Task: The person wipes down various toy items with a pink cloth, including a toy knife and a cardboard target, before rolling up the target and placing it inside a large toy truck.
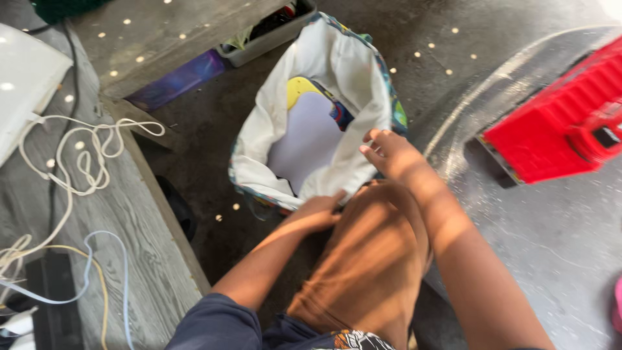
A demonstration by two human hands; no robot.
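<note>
An open cloth bag (337, 58) with a white lining and a colourful patterned outside stands on the floor in front of my knee. Inside it lies a flat pale item (304, 142) with a yellow and blue piece behind it. My left hand (319, 209) grips the near rim of the bag, fingers curled over the white lining. My right hand (387, 150) holds the right-hand rim, fingertips pinching the cloth. Both hands keep the mouth of the bag spread open.
A grey wooden table (129, 227) at left carries tangled white cables (84, 155), a white device (26, 84) and a black power strip (55, 298). A red plastic crate (564, 123) sits at right on the concrete floor. A grey tray (265, 39) lies behind the bag.
</note>
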